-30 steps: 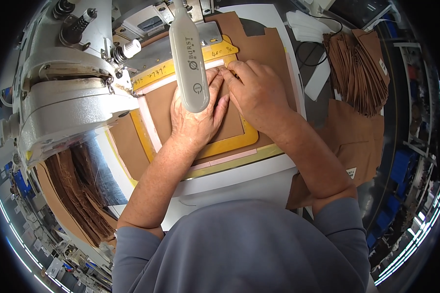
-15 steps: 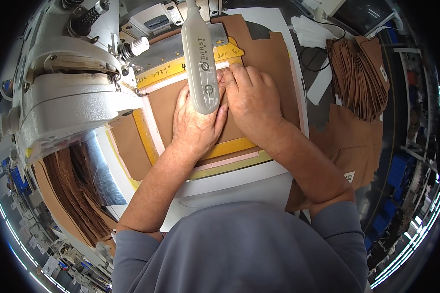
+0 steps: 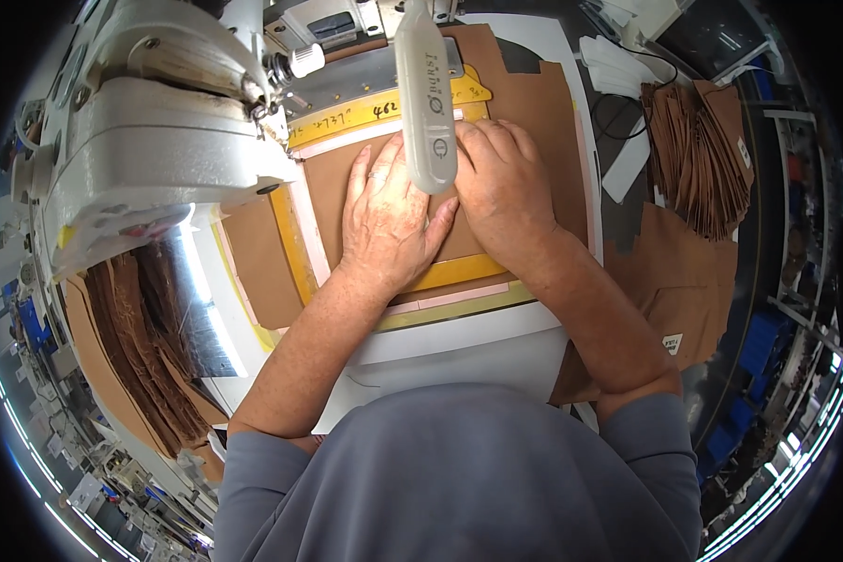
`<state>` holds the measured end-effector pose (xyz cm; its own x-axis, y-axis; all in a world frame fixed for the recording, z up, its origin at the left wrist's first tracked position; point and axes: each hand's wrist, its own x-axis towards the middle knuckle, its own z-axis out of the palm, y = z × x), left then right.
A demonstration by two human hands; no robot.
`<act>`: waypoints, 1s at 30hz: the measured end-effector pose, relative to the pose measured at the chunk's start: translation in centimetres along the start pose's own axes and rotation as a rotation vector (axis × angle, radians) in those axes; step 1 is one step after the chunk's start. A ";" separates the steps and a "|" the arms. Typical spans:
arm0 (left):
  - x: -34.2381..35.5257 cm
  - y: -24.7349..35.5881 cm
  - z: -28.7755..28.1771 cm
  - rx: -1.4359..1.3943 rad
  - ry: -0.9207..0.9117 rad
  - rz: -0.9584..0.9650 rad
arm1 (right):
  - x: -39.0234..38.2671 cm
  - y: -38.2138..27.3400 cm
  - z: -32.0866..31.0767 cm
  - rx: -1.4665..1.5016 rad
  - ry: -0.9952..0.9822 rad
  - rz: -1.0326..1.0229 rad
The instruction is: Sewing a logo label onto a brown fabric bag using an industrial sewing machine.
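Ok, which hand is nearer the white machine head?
Left. The left hand rests spread on the brown fabric, just to the right of the white machine head; the right hand is farther right, beyond the left hand.

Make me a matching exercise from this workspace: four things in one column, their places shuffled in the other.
1. White sewing machine
2. Fanned stack of thin brown sheets
3. Pale grey paddle-shaped device
4. Bare left hand

A. Over the flat brown panel, inside the rectangular yellow frame
B. Upper right
C. Upper left
D. Upper middle, pointing down the picture

Pairs: 1-C; 2-B; 3-D; 4-A
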<state>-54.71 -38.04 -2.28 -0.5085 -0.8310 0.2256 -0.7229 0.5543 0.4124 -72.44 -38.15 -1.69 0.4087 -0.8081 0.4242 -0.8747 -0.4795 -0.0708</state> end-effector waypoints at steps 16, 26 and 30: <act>-2.4 -2.3 -2.2 0.168 0.070 -0.104 | 1.6 -2.4 0.3 0.125 0.018 0.075; -2.2 -2.2 -2.1 0.204 0.071 -0.106 | 1.3 -3.1 1.3 0.128 -0.037 0.113; -2.0 -2.1 -2.2 0.176 0.058 -0.119 | 0.9 -3.0 1.0 0.160 -0.051 0.143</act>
<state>-51.17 -37.64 -1.64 -0.3906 -0.8895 0.2371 -0.8495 0.4475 0.2795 -69.17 -37.80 -2.00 0.2995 -0.8863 0.3533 -0.8739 -0.4034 -0.2712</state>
